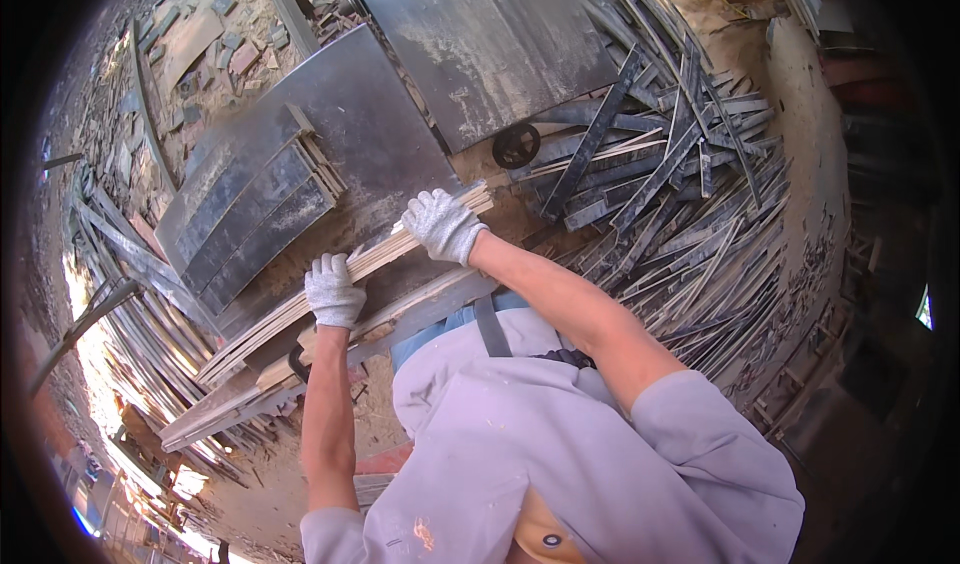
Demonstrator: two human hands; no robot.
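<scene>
Pale wooden strips (385, 252), stacked at the frame's centre, are gripped by the left hand (334, 291) and right hand (441, 226); uneven pressure could let layers slip and knock the dark boards (262, 222) on the worktop (372, 104).

This looks like a rough woodworking shop; a metal-topped worktable (490, 44) stands beside a wheel (516, 146). Heaped strips (690, 179) lie rightward; small offcuts (243, 59) lie scattered leftward.

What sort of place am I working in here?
Probably a woodworking yard or open workshop: a stack of thin wooden boards, a broad dark work surface and, to the right, a tangled heap of loose strips.
</scene>
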